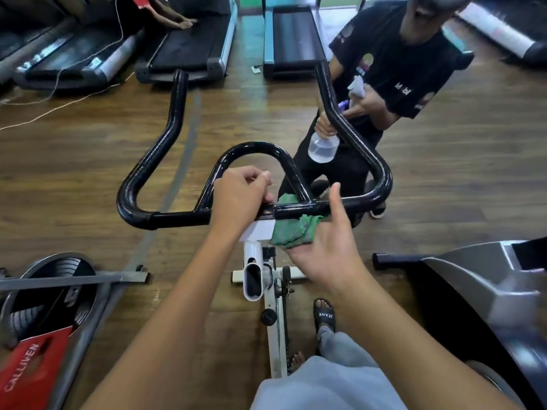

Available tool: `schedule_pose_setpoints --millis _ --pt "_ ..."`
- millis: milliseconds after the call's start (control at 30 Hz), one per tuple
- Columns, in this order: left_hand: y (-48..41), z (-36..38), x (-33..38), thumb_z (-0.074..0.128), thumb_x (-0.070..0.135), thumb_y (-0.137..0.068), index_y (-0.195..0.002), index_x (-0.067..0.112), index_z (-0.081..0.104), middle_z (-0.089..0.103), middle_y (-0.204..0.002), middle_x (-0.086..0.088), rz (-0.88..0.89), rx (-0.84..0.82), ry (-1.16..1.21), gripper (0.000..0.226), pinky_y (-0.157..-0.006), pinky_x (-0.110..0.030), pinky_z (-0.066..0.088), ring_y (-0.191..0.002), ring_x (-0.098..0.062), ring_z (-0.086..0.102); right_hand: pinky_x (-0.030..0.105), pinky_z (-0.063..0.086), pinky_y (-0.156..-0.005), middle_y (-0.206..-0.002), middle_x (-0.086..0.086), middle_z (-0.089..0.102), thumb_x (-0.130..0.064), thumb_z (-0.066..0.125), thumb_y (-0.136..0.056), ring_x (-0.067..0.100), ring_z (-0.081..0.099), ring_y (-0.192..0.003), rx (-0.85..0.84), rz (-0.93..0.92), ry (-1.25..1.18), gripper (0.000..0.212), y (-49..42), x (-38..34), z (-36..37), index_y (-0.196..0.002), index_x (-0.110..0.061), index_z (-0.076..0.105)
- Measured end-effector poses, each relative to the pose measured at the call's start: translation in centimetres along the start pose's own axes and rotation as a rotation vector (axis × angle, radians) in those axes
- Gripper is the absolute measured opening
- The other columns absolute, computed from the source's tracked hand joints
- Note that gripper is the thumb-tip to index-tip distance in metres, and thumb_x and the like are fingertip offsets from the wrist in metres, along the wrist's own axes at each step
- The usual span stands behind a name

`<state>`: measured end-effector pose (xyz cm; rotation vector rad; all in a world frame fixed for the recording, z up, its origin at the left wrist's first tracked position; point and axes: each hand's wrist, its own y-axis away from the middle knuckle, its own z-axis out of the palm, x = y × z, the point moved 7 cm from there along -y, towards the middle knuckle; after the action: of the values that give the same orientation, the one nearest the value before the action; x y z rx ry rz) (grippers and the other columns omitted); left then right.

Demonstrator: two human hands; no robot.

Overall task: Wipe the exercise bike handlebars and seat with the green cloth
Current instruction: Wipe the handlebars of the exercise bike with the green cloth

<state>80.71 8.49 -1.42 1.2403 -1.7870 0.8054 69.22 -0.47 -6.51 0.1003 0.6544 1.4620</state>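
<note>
The black handlebars (165,216) of a white exercise bike (275,335) spread across the middle of the view. My left hand (241,196) grips the crossbar at its centre, just above the white stem. The green cloth (291,232) is bunched around the crossbar right of that hand. My right hand (324,248) holds the cloth from below, fingers under it and thumb pointing up. The seat is out of view.
A person in a black shirt (393,63) stands beyond the right handlebar with a clear spray bottle (322,147). Treadmills (189,51) line the far floor. Another bike's flywheel with a red cover (32,371) sits at lower left, a grey machine (473,279) at right.
</note>
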Motion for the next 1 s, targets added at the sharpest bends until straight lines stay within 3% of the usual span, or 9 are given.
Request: schedule_pose_setpoints --millis 100,233,333,433,567,700,900,1000 --pt "0.2 0.2 0.5 0.057 0.022 -0.095 -0.076 0.017 0.073 0.069 -0.057 0.002 0.025 0.038 -0.073 0.025 -0.076 -0.032 0.058 -0.055 -0.001 0.063 0.048 0.050 -0.096 -0.126 0.020 0.067 -0.066 0.059 -0.087 0.035 0.068 -0.112 0.021 -0.045 -0.073 0.076 0.2 -1.9 -1.3 -0.129 -0.003 0.063" --pt "0.1 0.6 0.9 0.055 0.025 -0.089 -0.072 0.017 0.071 0.068 -0.055 0.002 0.036 0.039 -0.110 0.025 -0.085 -0.036 0.055 -0.066 -0.016 0.069 0.044 0.048 -0.105 -0.123 0.016 0.070 -0.056 0.061 -0.091 0.030 0.067 -0.113 0.068 -0.007 0.043 0.054 -0.5 0.6 -0.7 -0.114 -0.008 0.074" --pt "0.3 0.4 1.0 0.055 0.024 -0.091 -0.073 0.016 0.071 0.068 -0.055 0.002 0.044 0.045 -0.114 0.025 -0.084 -0.034 0.055 -0.066 -0.014 0.069 0.044 0.042 -0.112 -0.128 0.015 0.067 -0.051 0.062 -0.093 0.030 0.062 -0.123 0.050 0.027 0.062 0.057 -1.0 1.9 -0.3 -0.129 -0.006 0.065" --pt "0.3 0.4 0.9 0.055 0.023 -0.092 -0.073 0.014 0.071 0.068 -0.055 0.002 0.051 0.056 -0.104 0.026 -0.082 -0.033 0.056 -0.062 -0.011 0.067 0.045 0.044 -0.110 -0.124 0.013 0.070 -0.047 0.062 -0.094 0.029 0.067 -0.114 0.046 0.011 -0.011 0.047 -0.8 0.4 -1.0 -0.121 -0.010 0.070" --pt "0.3 0.6 0.9 0.055 0.025 -0.092 -0.072 0.015 0.071 0.067 -0.054 0.003 0.063 0.085 -0.117 0.028 -0.081 -0.034 0.055 -0.065 -0.014 0.067 0.044 0.045 -0.109 -0.123 0.011 0.070 -0.036 0.066 -0.093 0.028 0.067 -0.114 0.083 -0.024 -0.011 0.044 -1.0 0.9 -0.9 -0.125 -0.007 0.067" --pt "0.3 0.5 0.6 0.054 0.024 -0.091 -0.068 0.015 0.069 0.067 -0.055 0.000 0.060 0.099 -0.111 0.029 -0.075 -0.038 0.056 -0.062 -0.018 0.067 0.048 0.038 -0.114 -0.131 0.016 0.065 -0.037 0.063 -0.095 0.033 0.059 -0.127 0.056 0.054 0.034 0.049 -1.1 2.5 -0.6 -0.131 -0.003 0.063" --pt "0.1 0.7 0.4 0.053 0.029 -0.092 -0.073 0.015 0.068 0.068 -0.061 -0.002 0.045 0.118 -0.131 0.028 -0.073 -0.040 0.055 -0.066 -0.022 0.067 0.044 0.047 -0.104 -0.116 0.013 0.072 -0.037 0.062 -0.094 0.028 0.070 -0.096 0.059 0.042 -0.004 0.034 -0.5 0.1 -2.3 -0.106 -0.008 0.074" --pt "0.0 0.7 0.5 0.054 0.030 -0.092 -0.073 0.016 0.069 0.068 -0.060 0.000 0.045 0.115 -0.136 0.028 -0.078 -0.038 0.054 -0.068 -0.020 0.067 0.043 0.042 -0.111 -0.114 0.014 0.071 -0.037 0.063 -0.093 0.029 0.066 -0.104 0.042 0.094 0.069 0.035 -1.0 1.9 -1.1 -0.109 -0.006 0.072"
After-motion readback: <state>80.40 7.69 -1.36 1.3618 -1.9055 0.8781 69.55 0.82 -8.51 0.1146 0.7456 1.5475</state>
